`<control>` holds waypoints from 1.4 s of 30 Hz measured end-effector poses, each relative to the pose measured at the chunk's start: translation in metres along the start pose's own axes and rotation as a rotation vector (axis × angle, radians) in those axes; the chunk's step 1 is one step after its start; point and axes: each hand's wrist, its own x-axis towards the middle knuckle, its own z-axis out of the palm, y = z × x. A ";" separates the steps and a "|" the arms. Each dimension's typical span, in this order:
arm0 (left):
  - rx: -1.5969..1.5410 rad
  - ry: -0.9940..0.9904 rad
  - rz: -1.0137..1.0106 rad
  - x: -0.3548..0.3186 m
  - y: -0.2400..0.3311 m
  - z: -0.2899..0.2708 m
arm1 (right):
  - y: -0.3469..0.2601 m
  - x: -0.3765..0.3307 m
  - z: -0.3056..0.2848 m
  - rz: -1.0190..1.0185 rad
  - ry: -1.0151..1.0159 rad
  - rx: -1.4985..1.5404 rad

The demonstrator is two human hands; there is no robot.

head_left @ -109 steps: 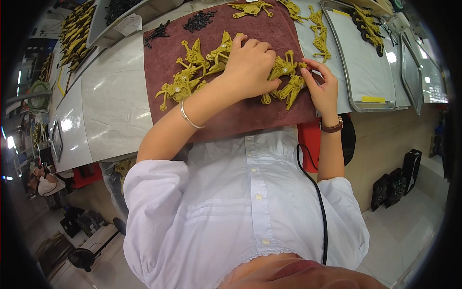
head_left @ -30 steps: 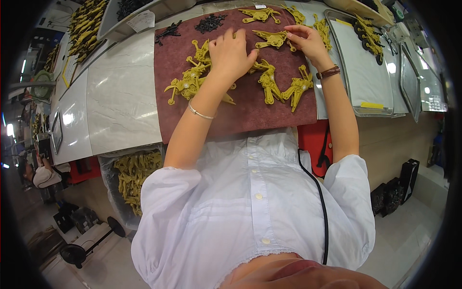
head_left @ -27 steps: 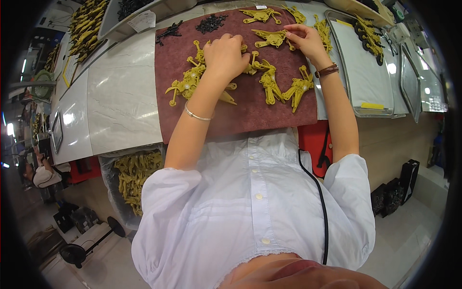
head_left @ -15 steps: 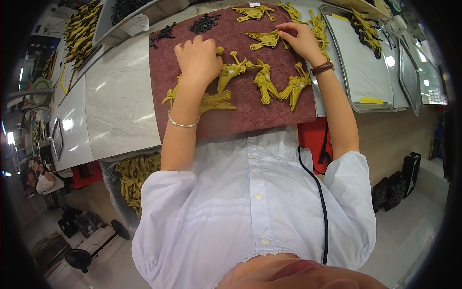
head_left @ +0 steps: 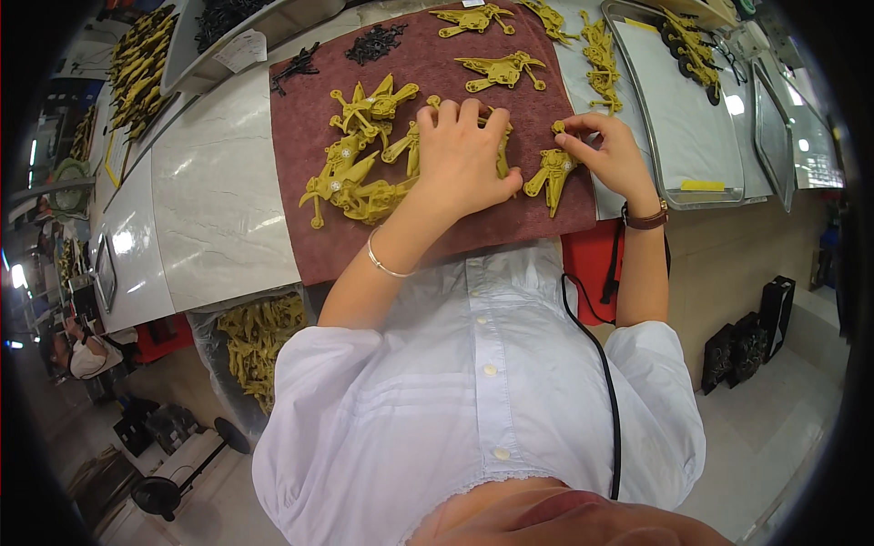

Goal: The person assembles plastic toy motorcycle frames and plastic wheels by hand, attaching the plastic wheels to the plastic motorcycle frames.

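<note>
Spread over the pale worktop, a maroon cloth (head_left: 437, 237) carries the yellow-green castings; the left hand (head_left: 464, 155) lies flat, unclenched, on a cluster of them (head_left: 364, 173); just to its right, the right hand (head_left: 605, 150) pinches one casting (head_left: 553, 173), long axis pointing toward the person.

The left hand (head_left: 464, 155) hides the yellow part (head_left: 503, 155) beneath it; whether the fingers grip it cannot be told.

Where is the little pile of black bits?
In the head view, the pile of small black parts lies at the far edge of the maroon mat, left of centre, beyond the yellow parts near the left hand.
</note>
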 end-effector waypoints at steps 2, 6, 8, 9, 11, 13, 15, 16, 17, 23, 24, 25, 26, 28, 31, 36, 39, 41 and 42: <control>0.007 -0.001 0.011 0.000 -0.006 -0.002 | 0.015 -0.002 0.004 -0.015 0.081 0.119; 0.050 0.048 -0.031 -0.011 -0.030 -0.008 | 0.019 -0.010 0.005 0.016 0.125 0.333; 0.052 0.113 -0.062 -0.016 -0.044 -0.012 | 0.015 -0.015 0.006 0.095 0.167 0.481; 0.052 0.111 -0.061 -0.017 -0.050 -0.014 | 0.014 -0.017 0.006 0.097 0.168 0.481; 0.098 0.170 -0.069 -0.019 -0.059 -0.018 | 0.013 -0.020 0.007 0.052 0.219 0.596; 0.171 0.192 -0.086 -0.016 -0.056 -0.019 | 0.000 -0.023 0.010 0.015 0.254 0.702; -0.104 0.343 -0.027 -0.013 -0.047 -0.020 | -0.015 -0.024 0.021 -0.032 0.278 0.810; -0.304 0.262 -0.019 -0.013 -0.038 -0.022 | -0.021 -0.026 0.031 -0.120 0.406 0.785; -0.303 0.263 -0.019 -0.015 -0.028 -0.021 | -0.028 -0.029 0.041 -0.209 0.533 0.758; -1.930 0.007 -0.489 -0.011 -0.005 -0.010 | -0.063 -0.035 0.066 -0.669 0.553 0.033; -1.874 0.039 -0.486 -0.009 -0.008 -0.002 | -0.065 -0.036 0.067 -0.733 0.490 -0.061; -1.876 0.043 -0.487 -0.011 -0.007 0.002 | -0.061 -0.037 0.071 -0.735 0.486 -0.061; -1.817 0.033 -0.500 -0.011 -0.007 0.005 | -0.054 -0.039 0.079 -0.706 0.501 -0.031; -1.733 0.020 -0.524 -0.014 -0.005 0.018 | -0.041 -0.040 0.093 -0.685 0.544 -0.007; -1.491 0.110 -0.434 -0.019 -0.001 0.038 | -0.038 -0.047 0.110 -0.590 0.547 -0.090; -1.212 0.368 -0.387 -0.018 -0.006 0.071 | -0.047 -0.050 0.115 -0.462 0.537 -0.222; -1.136 0.313 -0.432 -0.017 -0.006 0.070 | -0.044 -0.053 0.118 -0.436 0.527 -0.249; -1.164 0.417 -0.416 -0.016 -0.003 0.073 | -0.043 -0.053 0.117 -0.378 0.526 -0.139; -1.163 0.421 -0.415 -0.016 -0.003 0.072 | -0.042 -0.052 0.116 -0.382 0.527 -0.139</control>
